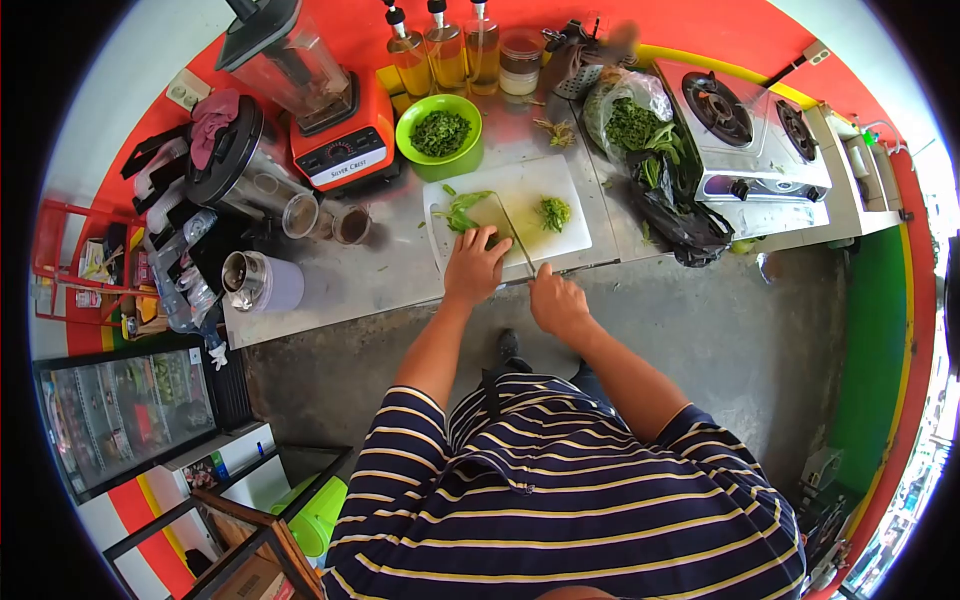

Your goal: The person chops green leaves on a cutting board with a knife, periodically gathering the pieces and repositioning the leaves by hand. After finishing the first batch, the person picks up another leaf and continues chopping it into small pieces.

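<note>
On a white cutting board, my left hand presses down with curled fingers on a bunch of leafy greens. My right hand is wrapped around the handle of a kitchen knife, whose blade points away from me across the board, close beside my left fingers. To the right of the blade lies a small pile of cut greens. Behind the board stands a lime green bowl holding chopped greens. Part of the bunch is hidden under my left hand.
An orange blender stands left of the bowl, with oil bottles behind. Plastic bags of greens sit right of the board, beside a gas stove. Cups and a metal pitcher occupy the counter's left side.
</note>
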`<state>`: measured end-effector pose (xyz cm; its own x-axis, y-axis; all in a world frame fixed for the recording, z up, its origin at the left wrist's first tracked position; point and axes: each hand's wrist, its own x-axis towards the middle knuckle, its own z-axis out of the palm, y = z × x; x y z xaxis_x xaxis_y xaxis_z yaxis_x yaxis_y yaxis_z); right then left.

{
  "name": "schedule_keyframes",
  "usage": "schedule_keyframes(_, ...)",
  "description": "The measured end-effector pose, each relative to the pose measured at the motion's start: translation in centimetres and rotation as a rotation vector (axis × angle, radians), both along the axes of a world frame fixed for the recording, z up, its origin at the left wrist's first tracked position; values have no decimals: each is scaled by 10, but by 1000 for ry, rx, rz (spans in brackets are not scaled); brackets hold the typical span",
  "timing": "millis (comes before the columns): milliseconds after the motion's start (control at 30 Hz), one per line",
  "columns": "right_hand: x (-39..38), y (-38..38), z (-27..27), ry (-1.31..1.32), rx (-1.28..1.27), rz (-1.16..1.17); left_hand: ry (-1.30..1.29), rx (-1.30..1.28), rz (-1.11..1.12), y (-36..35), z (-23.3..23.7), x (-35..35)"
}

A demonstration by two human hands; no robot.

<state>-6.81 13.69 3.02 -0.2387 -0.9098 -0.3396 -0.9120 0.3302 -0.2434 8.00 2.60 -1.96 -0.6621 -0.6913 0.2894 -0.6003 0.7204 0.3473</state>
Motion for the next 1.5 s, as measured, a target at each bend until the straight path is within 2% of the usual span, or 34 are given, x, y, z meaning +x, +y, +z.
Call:
schedule_keyframes(67, 7, 8, -3, -65, 41, -69, -4, 17, -15, -1, 0, 0)
schedule_keyframes(200, 5, 0, -14, -52, 19, -62, 5, -23, -19, -1, -1, 0)
schedule_keyframes(267, -3, -17, -13, -49, -49, 9, 32, -7, -24, 0, 2, 0)
schedule_keyframes(367, -8, -26, 2, -17, -5, 45, -4, -9, -4, 1, 1, 0)
schedule_keyframes(567, 7, 12, 11, -43, 99, -7, 8, 6, -22, -2, 1, 0)
schedule_keyframes(667, 12, 13, -9, -54, 108, -32, -8, -3, -25, -3, -1, 0)
schedule_keyframes(800, 6, -18, -10, -59, 51, -36, 8, -11, -25, -1, 1, -1)
schedule_keyframes(867, 3, -29, -6, -15, 31, 42, 33, -16, -11, 0, 3, 0)
schedule_keyframes(1067, 6, 1, 15, -20, 127, 18, 101, -3, 14, -1, 3, -1)
schedule_keyframes(1200, 12, 10, -12, -15, 134, -21, 65, -8, -8, -5, -1, -1)
schedule_keyframes(1367, 8, -27, -12, -15, 2, 35, 111, -45, 6, -1, 4, -2)
schedule_keyframes(1500, 5, -21, 0, -14, 18, 43, 99, -46, 22, -2, 0, -2)
